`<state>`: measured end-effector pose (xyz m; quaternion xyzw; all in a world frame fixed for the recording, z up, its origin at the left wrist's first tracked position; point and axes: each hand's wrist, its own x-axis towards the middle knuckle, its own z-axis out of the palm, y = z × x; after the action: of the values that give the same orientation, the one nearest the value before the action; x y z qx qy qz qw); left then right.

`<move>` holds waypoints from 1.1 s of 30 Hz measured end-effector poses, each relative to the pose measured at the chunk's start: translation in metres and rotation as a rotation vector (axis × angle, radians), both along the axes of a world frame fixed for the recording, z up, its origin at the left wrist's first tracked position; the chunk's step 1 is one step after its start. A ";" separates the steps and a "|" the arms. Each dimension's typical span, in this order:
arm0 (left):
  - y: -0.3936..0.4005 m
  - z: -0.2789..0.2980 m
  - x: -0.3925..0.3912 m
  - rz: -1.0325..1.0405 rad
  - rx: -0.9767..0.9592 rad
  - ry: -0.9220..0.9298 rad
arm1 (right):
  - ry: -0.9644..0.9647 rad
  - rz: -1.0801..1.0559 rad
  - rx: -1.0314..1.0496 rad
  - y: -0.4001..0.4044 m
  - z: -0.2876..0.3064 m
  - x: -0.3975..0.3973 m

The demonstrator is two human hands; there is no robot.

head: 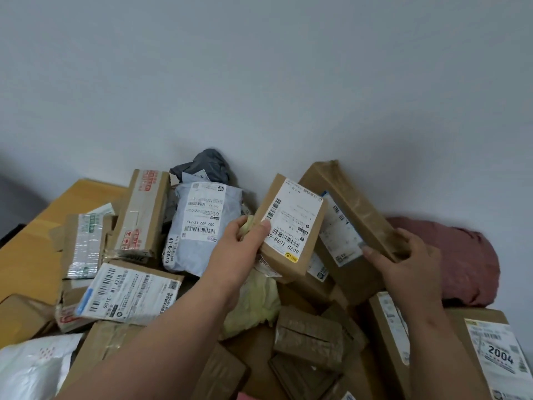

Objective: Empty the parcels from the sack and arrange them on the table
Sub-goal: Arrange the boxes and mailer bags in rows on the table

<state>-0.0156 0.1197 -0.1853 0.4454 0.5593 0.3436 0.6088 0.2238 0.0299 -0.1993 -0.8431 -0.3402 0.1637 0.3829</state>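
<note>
My left hand [239,249] grips a small brown cardboard parcel [291,226] by its left edge and holds it tilted above the pile, its white shipping label facing me. My right hand [403,264] holds the near end of a long taped brown box [349,203] that leans toward the wall. Under both hands lies a heap of several parcels on the wooden table [31,255]: a grey plastic mailer [202,226], a labelled flat box [129,293], a yellowish soft packet [253,304]. No sack can be told apart for certain.
A dark red fabric bundle [467,261] lies at the right against the pale wall [259,82]. A white plastic mailer [31,368] sits at the bottom left. A box labelled 2004 [496,356] is at the bottom right. Bare table wood shows at the far left.
</note>
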 end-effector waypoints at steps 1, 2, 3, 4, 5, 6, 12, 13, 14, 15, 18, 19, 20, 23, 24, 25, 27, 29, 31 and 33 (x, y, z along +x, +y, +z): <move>0.001 0.005 -0.002 0.010 0.026 -0.008 | 0.024 -0.024 0.029 -0.001 0.004 -0.006; 0.001 0.009 -0.006 0.017 0.053 -0.020 | 0.046 -0.040 0.061 -0.001 0.007 -0.013; 0.001 0.016 -0.011 0.026 0.078 -0.027 | 0.072 -0.047 0.090 -0.001 0.008 -0.020; 0.003 0.021 -0.018 0.037 0.104 -0.026 | 0.112 -0.050 0.123 -0.002 0.011 -0.030; 0.004 0.029 -0.026 0.053 0.132 -0.023 | 0.167 -0.050 0.166 -0.002 0.014 -0.041; 0.007 0.034 -0.035 0.071 0.164 -0.022 | 0.232 -0.045 0.211 -0.002 0.017 -0.052; 0.033 0.071 -0.129 0.212 0.269 -0.100 | 0.746 0.054 0.332 0.027 0.048 -0.150; 0.041 0.076 -0.151 0.249 0.262 -0.105 | 0.819 0.099 0.339 0.037 0.055 -0.171; 0.050 0.077 -0.175 0.288 0.254 -0.104 | 0.877 0.146 0.334 0.048 0.063 -0.195; 0.059 0.079 -0.200 0.330 0.238 -0.105 | 0.905 0.184 0.323 0.059 0.068 -0.220; 0.084 0.078 -0.282 0.413 0.196 -0.048 | 0.940 0.258 0.269 0.090 0.079 -0.299; 0.090 0.077 -0.308 0.424 0.177 -0.022 | 0.964 0.278 0.256 0.100 0.080 -0.326; 0.097 0.074 -0.333 0.433 0.161 -0.007 | 0.992 0.298 0.242 0.110 0.079 -0.351; 0.111 0.060 -0.399 0.448 0.115 0.042 | 1.090 0.329 0.188 0.139 0.070 -0.416; 0.116 0.052 -0.418 0.444 0.096 0.059 | 1.107 0.332 0.160 0.148 0.067 -0.435; 0.120 0.046 -0.435 0.442 0.077 0.074 | 1.117 0.325 0.130 0.155 0.064 -0.451; 0.129 0.031 -0.461 0.437 0.030 0.098 | 1.133 0.308 0.068 0.166 0.055 -0.476; 0.137 0.016 -0.479 0.431 -0.010 0.118 | 1.131 0.303 0.024 0.176 0.049 -0.494; 0.144 0.003 -0.491 0.415 -0.038 0.128 | 1.086 0.283 0.005 0.190 0.047 -0.505; 0.150 -0.012 -0.499 0.405 -0.057 0.131 | 1.019 0.263 -0.002 0.208 0.044 -0.513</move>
<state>-0.5150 0.2697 -0.1969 0.3277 0.6852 0.4135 0.5021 -0.2896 0.2375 -0.1551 -0.6072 -0.2138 0.6000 0.4750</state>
